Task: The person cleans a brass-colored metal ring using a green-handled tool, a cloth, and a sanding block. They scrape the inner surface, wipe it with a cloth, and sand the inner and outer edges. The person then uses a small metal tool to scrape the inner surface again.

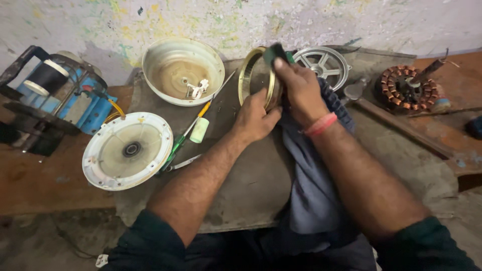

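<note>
Hands are cleaning a gold-coloured metal ring (253, 75) held upright over the grey mat (251, 175): the left hand (256, 118) is clamping its lower rim while the right hand (301, 90) is pinching a dark green scrap (275, 51) against its top edge. Next, the ring probably needs turning to bring up an unrubbed stretch.

Open counter (251, 185) at 6 o'clock, between the forearms. Obstructions: bowl (183, 70) at 11 o'clock, cover (127, 150) and screwdriver (188, 134) at 9, spoked hub (321, 62) at 1, coil (407, 88) and hammer (396, 123) at 2.
</note>
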